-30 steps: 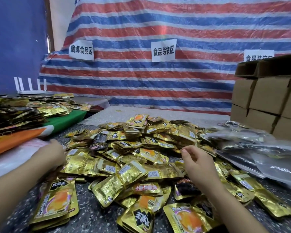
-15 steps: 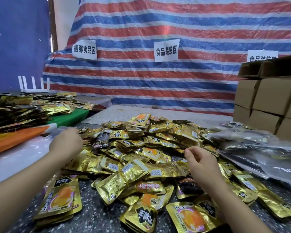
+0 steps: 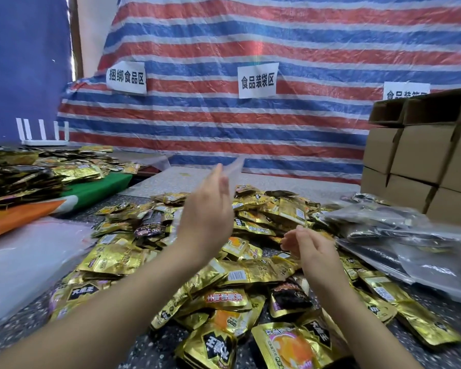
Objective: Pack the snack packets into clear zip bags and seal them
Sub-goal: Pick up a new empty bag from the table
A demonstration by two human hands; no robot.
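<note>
Overhead, sign "食品装袋区" (image 3: pixel 257 80); left grip (image 3: pixel 206 211) pinching clear zip bag (image 3: pixel 233 170), right grip (image 3: pixel 308 249) loose

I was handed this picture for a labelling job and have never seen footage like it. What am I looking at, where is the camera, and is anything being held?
There is no machine here. The camera sits on a person's head and looks forward and down, so the two bare arms reaching in from the bottom are that person's own.

On the speckled table lies a big heap of gold snack packets. To the right are clear bags, some already filled, and stacked cardboard boxes. A striped tarp with paper signs hangs behind.

The left hand is raised over the heap and seems to pinch a clear empty bag, which is blurred and hard to make out. The right hand hovers lower, fingers loosely curled, holding nothing.
</note>
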